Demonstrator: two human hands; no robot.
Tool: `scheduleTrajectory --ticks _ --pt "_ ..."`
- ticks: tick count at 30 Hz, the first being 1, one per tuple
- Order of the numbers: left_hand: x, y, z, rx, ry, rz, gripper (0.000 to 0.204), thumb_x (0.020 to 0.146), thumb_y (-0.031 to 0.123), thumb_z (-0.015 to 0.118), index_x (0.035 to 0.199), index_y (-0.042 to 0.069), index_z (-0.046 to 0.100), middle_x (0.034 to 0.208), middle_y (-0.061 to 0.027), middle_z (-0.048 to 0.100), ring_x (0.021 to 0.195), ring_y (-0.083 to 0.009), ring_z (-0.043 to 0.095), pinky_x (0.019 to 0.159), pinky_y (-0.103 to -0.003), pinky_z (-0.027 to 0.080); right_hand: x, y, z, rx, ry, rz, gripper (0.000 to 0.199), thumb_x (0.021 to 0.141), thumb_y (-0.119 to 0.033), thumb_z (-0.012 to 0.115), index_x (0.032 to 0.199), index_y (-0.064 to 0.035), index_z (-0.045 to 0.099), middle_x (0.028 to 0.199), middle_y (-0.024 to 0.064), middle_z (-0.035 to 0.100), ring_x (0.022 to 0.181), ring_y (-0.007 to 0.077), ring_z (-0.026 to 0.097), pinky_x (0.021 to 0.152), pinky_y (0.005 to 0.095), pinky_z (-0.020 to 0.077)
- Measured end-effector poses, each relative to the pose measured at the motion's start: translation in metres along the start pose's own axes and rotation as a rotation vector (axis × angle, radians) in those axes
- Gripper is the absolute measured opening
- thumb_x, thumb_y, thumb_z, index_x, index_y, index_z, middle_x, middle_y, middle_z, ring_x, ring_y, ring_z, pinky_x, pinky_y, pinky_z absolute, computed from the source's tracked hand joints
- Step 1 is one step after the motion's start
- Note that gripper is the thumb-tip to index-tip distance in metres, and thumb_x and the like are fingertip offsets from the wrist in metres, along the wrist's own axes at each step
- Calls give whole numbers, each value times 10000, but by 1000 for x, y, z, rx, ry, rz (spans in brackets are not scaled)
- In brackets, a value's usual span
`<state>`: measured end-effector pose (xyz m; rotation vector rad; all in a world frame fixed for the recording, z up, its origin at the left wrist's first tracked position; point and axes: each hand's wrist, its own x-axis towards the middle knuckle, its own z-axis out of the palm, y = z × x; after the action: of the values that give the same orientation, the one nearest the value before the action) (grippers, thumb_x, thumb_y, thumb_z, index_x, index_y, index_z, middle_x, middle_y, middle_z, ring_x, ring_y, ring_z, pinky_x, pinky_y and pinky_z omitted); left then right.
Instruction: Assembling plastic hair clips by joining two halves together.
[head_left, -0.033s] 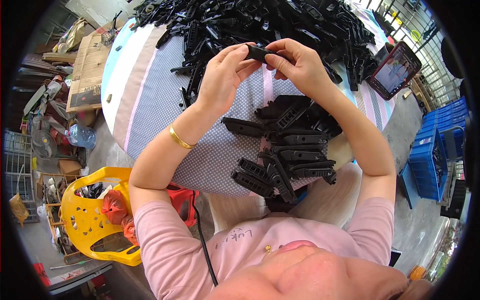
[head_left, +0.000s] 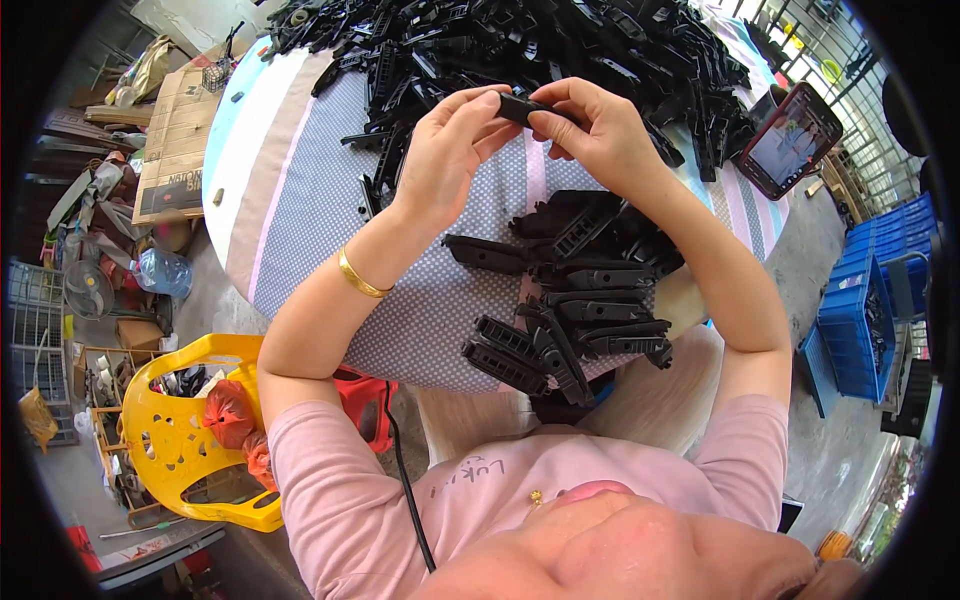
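Note:
Both my hands hold one long black plastic part (head_left: 517, 108) above the table, at the near edge of a heap of similar parts. My left hand (head_left: 446, 150) pinches its left end between thumb and fingers. At the other end, my right hand (head_left: 590, 125) grips it with thumb and curled fingers. Part of it is hidden by my fingers. Closer to me lies a smaller group of black plastic parts (head_left: 575, 310), some with ribbed, slotted sides. The large heap of black parts (head_left: 560, 45) spreads over the far side of the table.
A patterned cloth covers the round table (head_left: 330, 210). A phone (head_left: 790, 140) stands propped at its right edge. Blue crates (head_left: 855, 320) are on the floor at right. On the left are a yellow plastic chair (head_left: 160, 440) with red bags and a cardboard box (head_left: 180, 140).

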<state>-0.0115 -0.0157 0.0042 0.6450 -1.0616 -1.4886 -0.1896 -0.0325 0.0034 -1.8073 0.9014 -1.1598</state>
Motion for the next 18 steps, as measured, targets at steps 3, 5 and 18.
scheduleTrajectory --ticks 3,5,18 --pt "-3 4 3 481 -31 111 289 863 147 606 1101 -15 584 923 -71 634 845 -108 596 778 -225 480 -2 -1 1 0 -10 -4 260 821 -168 657 982 26 592 782 93 656 689 113 632 592 221 508" --pt "-4 12 5 589 -26 106 303 826 130 650 1095 1 600 881 -47 636 799 -79 581 730 -195 468 -3 -2 0 11 -23 24 259 821 -166 657 981 27 590 779 90 656 684 111 631 584 217 509" --pt "2 22 -2 867 -114 214 305 755 46 703 1052 21 638 860 -34 650 782 -74 601 720 -190 495 0 -7 -18 -420 -179 -219 539 699 -321 754 1108 -16 580 1014 139 623 910 249 597 795 334 470"
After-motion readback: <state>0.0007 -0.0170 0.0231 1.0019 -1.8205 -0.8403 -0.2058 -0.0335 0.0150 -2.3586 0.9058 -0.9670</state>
